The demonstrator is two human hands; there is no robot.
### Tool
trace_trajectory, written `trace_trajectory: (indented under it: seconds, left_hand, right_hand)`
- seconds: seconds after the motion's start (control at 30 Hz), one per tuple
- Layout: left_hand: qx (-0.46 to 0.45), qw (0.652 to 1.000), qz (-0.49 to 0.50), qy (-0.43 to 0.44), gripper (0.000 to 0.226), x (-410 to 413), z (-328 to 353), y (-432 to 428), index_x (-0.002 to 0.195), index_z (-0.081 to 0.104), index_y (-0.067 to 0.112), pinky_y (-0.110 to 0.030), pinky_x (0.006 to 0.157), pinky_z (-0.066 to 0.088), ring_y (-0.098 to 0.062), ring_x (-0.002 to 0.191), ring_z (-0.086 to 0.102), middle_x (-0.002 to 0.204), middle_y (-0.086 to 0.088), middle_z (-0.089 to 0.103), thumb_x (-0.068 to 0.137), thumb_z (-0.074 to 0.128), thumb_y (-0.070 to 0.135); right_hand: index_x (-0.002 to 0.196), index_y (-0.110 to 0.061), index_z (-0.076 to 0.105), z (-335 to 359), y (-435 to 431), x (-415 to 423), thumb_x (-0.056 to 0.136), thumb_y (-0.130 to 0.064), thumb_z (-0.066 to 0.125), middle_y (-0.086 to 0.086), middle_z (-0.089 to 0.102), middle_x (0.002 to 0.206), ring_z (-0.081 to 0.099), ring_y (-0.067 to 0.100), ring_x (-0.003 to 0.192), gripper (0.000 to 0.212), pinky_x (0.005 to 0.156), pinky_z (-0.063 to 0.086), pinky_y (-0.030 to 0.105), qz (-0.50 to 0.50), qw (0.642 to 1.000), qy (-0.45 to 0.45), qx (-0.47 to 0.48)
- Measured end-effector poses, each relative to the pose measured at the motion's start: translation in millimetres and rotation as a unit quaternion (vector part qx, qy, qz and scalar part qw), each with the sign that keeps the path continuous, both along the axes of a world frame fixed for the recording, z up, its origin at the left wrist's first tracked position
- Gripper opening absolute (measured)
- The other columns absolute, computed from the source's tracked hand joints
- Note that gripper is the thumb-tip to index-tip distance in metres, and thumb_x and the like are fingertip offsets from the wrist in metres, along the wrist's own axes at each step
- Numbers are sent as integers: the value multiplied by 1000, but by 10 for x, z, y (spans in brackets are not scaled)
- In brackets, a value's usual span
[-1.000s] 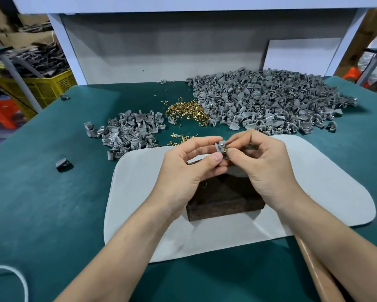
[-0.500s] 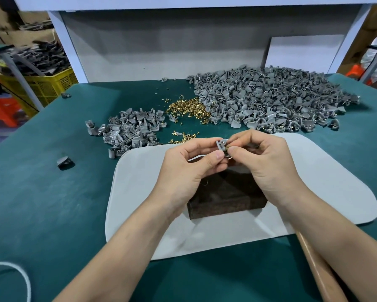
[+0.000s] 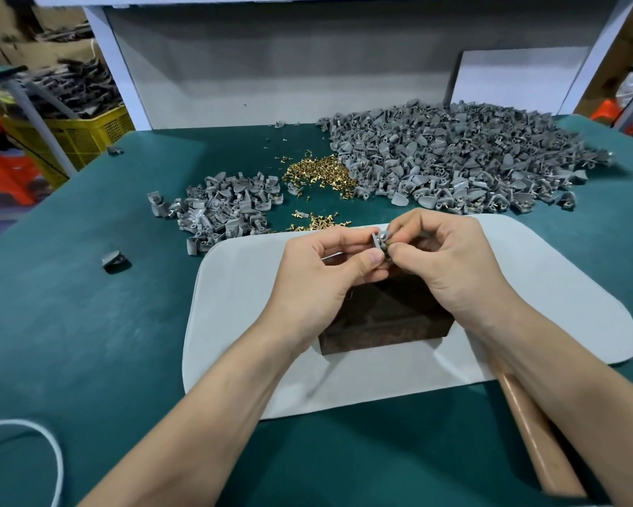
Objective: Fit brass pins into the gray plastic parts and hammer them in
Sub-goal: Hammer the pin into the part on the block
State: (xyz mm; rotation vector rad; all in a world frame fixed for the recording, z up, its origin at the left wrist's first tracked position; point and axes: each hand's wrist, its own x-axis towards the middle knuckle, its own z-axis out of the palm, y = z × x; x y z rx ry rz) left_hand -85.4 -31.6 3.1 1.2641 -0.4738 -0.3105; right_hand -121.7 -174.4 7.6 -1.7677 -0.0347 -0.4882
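One smaller heap of gray plastic parts (image 3: 219, 210) lies left on the green table (image 3: 88, 342), with loose brass pins (image 3: 322, 175) just beside it. Over a dark wooden block (image 3: 384, 320) on a white mat (image 3: 234, 305), the left hand (image 3: 318, 272) pinches a single gray plastic part (image 3: 380, 238). The right hand (image 3: 450, 261) pinches a brass pin (image 3: 388, 246) against it. A larger gray heap (image 3: 453, 159) spreads at the right.

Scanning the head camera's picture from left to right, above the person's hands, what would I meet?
yellow crate → small pile of gray parts → brass pins → large pile of gray parts
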Motion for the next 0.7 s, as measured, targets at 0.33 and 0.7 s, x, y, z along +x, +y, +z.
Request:
trace_trajectory:
  seconds: [0.33, 0.7]
  left_hand:
    - [7, 1000, 10, -17, 20, -35, -15, -15, 98, 67, 1, -18, 68, 56, -11, 76, 69, 85, -9, 69, 83, 60, -11]
    - [-29, 999, 22, 16, 18, 10, -13, -11, 97, 68, 4, -23, 72, 57, -12, 75, 68, 77, -2, 70, 85, 60, -7]
  right_hand:
    - [55, -21, 60, -53, -30, 42, 56, -21, 65, -9, 65, 75, 59, 9, 73, 5, 72, 47, 31, -23, 999, 34, -23]
    - [66, -17, 68, 10, -64, 33, 71, -10, 59, -1, 67, 73, 65, 15, 72, 13, 66, 55, 27, 85, 985, 40, 143]
